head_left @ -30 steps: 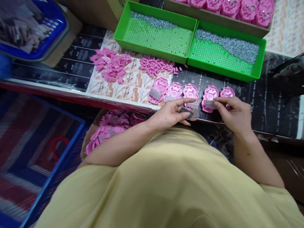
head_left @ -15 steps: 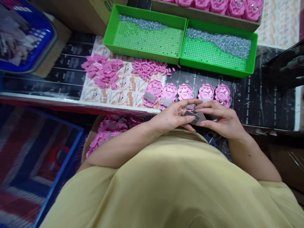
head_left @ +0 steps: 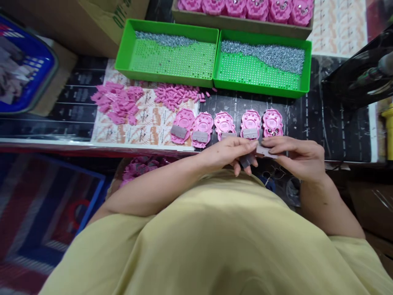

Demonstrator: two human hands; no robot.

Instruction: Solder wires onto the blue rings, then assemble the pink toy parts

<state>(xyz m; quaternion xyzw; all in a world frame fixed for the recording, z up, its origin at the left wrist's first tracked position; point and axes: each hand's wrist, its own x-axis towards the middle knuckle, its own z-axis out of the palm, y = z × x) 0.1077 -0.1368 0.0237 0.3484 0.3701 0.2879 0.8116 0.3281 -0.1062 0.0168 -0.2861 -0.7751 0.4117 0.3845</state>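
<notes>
Several pink plastic shells (head_left: 225, 124) lie in a row near the table's front edge, most with a grey plate on them. My left hand (head_left: 231, 153) is closed on a small stack of grey plates (head_left: 247, 160) just below the row. My right hand (head_left: 296, 157) pinches one grey plate (head_left: 264, 151) at its fingertips, right beside the left hand and under the rightmost shell (head_left: 272, 122).
Two green trays (head_left: 123, 49) of small metal screws stand behind the row. Loose pink parts (head_left: 115, 100) and pink pegs (head_left: 176, 95) lie at the left. A cardboard box of pink shells (head_left: 245, 18) sits at the back. A basket of pink parts (head_left: 139, 166) is under the table edge.
My right hand laid a plate on the fourth shell, came back to the stack in my left hand, and now draws one plate off to the right.
</notes>
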